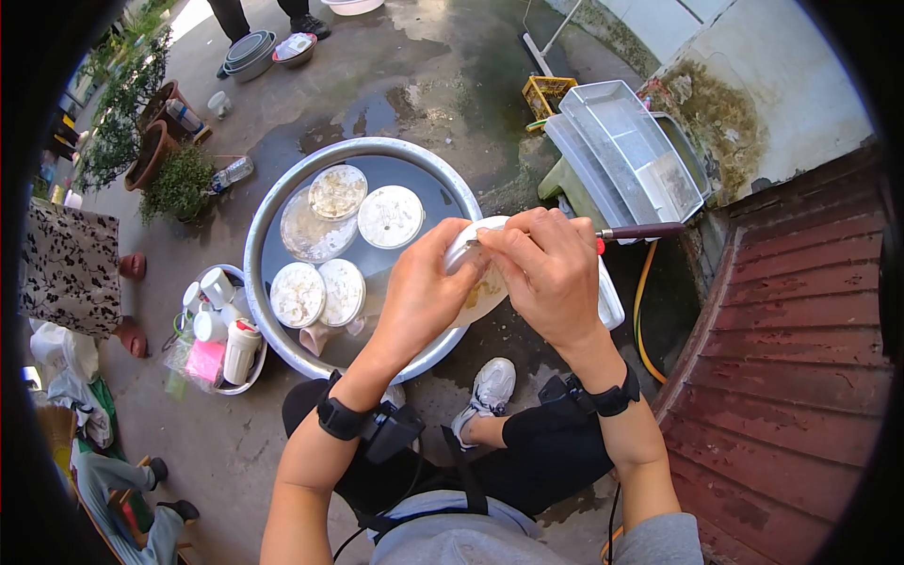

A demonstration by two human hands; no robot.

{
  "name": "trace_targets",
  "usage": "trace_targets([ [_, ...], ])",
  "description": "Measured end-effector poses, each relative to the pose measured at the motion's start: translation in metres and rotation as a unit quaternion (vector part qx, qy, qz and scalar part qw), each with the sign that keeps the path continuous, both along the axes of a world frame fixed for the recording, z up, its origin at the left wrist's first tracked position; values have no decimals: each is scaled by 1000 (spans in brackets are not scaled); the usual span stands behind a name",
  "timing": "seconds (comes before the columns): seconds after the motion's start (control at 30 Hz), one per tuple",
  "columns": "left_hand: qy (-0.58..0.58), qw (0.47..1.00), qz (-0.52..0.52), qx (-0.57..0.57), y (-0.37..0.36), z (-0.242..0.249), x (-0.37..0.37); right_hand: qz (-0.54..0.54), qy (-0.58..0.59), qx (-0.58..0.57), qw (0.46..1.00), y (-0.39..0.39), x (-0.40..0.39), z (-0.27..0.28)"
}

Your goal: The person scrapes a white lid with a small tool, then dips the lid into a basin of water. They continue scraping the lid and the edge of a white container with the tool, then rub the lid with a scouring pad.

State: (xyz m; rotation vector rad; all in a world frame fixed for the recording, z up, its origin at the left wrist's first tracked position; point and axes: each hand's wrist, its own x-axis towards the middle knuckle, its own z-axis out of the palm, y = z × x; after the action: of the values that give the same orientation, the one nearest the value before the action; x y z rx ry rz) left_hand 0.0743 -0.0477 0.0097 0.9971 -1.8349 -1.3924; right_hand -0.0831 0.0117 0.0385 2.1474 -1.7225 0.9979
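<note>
In front of my chest, my left hand grips a round white lid-like disc by its edge, and yellowish-brown stains mark its face. My right hand is closed around a slim tool with a dark brown handle, which sticks out to the right past the knuckles. The tool's kind is hidden by my fingers. Both hands meet at the disc's upper edge. Below them stands a large metal basin of water, with several similar stained discs in it.
A smaller basin of white cups and a bottle stands left. Clear plastic bins and a yellow crate are at the right, near a yellow hose and red metal panel. Potted plants and other people's legs show at left.
</note>
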Motion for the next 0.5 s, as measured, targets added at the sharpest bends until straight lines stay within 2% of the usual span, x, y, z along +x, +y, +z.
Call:
trace_targets([
  [0.13, 0, 1000, 1, 5, -1, -3, 0, -23, 21, -6, 999, 1, -2, -1],
  [0.33, -6, 1000, 10, -13, 2, -2, 1, 6, 15, -10, 1000, 0, 1, -1],
  [0.4, -2, 1000, 15, -14, 2, -1, 2, -49, 34, -14, 998, -1, -7, -4],
  [0.5, -5, 999, 17, -26, 2, 0, 2, -43, 8, -18, 999, -2, -4, -3],
])
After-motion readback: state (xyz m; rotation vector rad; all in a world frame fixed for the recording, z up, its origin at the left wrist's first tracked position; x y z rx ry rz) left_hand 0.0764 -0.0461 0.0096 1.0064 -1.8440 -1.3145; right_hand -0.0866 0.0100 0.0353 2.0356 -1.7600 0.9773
